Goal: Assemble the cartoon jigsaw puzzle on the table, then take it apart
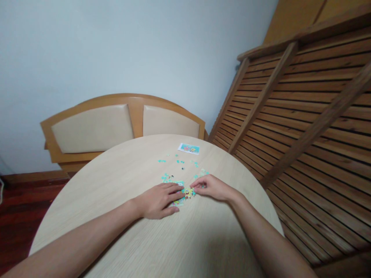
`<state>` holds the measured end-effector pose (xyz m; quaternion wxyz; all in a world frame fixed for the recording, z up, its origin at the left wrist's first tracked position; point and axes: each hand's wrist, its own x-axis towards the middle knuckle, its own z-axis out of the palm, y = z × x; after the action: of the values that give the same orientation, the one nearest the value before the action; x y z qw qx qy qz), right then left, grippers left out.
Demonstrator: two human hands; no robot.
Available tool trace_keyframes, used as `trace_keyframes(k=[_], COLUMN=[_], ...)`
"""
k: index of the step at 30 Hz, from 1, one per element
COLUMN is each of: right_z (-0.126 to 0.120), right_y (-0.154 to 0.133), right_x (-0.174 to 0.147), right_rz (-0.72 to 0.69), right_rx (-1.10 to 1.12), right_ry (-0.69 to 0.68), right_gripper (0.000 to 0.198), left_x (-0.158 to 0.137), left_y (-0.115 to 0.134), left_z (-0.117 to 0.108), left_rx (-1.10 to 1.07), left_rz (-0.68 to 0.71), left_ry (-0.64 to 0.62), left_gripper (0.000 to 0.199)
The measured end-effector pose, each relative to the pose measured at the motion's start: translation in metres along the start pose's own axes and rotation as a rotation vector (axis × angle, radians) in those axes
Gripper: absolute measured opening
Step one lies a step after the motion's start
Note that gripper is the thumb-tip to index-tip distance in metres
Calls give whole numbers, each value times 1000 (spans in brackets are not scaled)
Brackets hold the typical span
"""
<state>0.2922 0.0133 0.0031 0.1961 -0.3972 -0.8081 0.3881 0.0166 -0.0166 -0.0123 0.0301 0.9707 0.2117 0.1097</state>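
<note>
A partly joined jigsaw puzzle (pixel 188 192) in yellow and turquoise lies on the round table. My left hand (pixel 162 199) rests flat across its left part with the fingers stretched out, hiding some of it. At the puzzle's right edge, the thumb and forefinger of my right hand (pixel 210 187) pinch a small turquoise puzzle piece (pixel 194 191). Loose puzzle pieces (pixel 165 177) are scattered just beyond my left hand. More pale and turquoise pieces (pixel 203 172) lie behind my right hand, which partly covers that group.
A small picture card (pixel 189 148) with cartoon figures lies near the far side of the wooden table (pixel 130 166). Beyond the table stands a padded headboard (pixel 92 129) against the wall. Slatted wooden boards (pixel 290 108) lean at the right, close to the table's edge.
</note>
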Motion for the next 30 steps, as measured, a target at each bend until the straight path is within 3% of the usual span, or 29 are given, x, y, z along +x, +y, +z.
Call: trace_keyframes(k=[14,25,30], right_z=[5,7,7], right_y=[-6,-5,-4], right_x=[-1,1,0], right_rz=[-12,-62,-35], right_rx=[-86,-196,-197], right_ry=[-77,-33,-3], right_gripper=[27,32,25], left_x=[-2,-1,-1], left_y=[-2,-1,-1], left_z=[3,1,1], left_rx=[-25,-24,-16], left_rz=[26,21,15], left_ry=[52,39,38], left_gripper=[52,52,52])
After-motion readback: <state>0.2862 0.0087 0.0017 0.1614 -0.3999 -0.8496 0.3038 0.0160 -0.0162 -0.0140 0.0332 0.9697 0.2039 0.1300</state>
